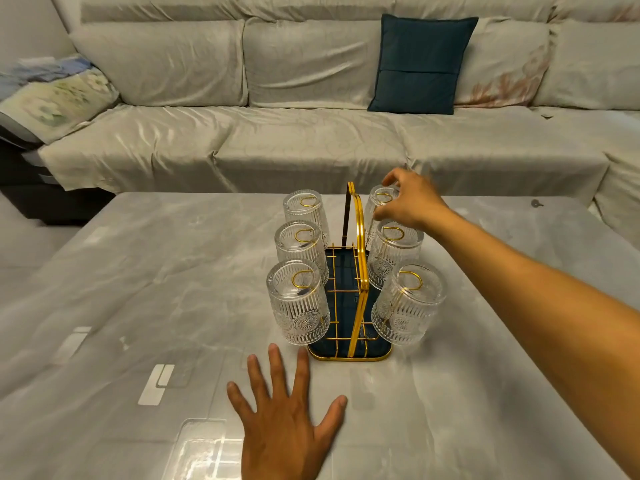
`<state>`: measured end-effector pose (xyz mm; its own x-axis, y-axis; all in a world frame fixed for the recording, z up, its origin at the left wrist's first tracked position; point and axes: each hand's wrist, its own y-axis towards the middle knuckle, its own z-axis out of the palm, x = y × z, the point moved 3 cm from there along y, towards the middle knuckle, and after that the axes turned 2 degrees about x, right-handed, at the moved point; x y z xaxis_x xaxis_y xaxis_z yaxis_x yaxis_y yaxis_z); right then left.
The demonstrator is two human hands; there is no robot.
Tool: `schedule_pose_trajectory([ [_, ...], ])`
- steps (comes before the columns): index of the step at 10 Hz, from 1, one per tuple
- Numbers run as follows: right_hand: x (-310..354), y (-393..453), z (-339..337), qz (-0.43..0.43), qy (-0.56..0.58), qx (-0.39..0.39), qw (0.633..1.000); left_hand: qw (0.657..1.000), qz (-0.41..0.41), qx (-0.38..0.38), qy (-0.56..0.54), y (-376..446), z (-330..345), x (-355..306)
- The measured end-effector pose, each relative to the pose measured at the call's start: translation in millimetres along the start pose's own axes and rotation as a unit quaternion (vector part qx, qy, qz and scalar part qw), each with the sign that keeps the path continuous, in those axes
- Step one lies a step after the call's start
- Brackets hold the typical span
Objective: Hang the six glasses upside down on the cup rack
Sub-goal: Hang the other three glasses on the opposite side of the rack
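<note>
A gold wire cup rack [358, 258] with a dark blue tray base stands mid-table. Three ribbed clear glasses hang upside down on its left prongs: far [304, 211], middle [300, 245], near [298, 301]. Three more hang on the right: the middle glass [393, 252], the near glass [408, 304] and the far glass [381, 202]. My right hand [410, 199] reaches over the rack, its fingers closed around the base of that far right glass. My left hand [285, 417] lies flat on the table in front of the rack, fingers spread, holding nothing.
The grey marbled table [138, 289] has a glossy top. Behind it runs a sofa [311, 140] under a pale cover, with a dark blue cushion [420, 64] at the back and a floral pillow [55, 105] at the left.
</note>
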<state>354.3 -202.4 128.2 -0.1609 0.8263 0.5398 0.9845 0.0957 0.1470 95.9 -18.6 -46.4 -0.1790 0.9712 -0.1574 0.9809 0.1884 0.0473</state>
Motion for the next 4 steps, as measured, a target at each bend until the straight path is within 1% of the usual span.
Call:
schedule_pose_trajectory([
  [1, -2.2, 1.0, 3.0, 0.000, -0.008, 0.009, 1.000, 1.000, 0.004, -0.011, -0.005, -0.3, 0.2, 0.0],
  [2, -0.8, -1.6, 0.6, 0.009, 0.000, 0.015, 1.000, 0.999, 0.001, -0.040, -0.012, -1.6, 4.4, 1.5],
  [3, 1.3, -11.1, -3.1, 0.007, 0.031, 0.014, 0.999, 1.000, -0.007, -0.002, -0.027, -0.4, 7.5, 2.2],
  [4, 0.6, -45.6, -19.3, 0.013, 0.154, -0.070, 0.986, 0.997, -0.014, 0.075, 0.002, -0.4, 1.6, 0.3],
])
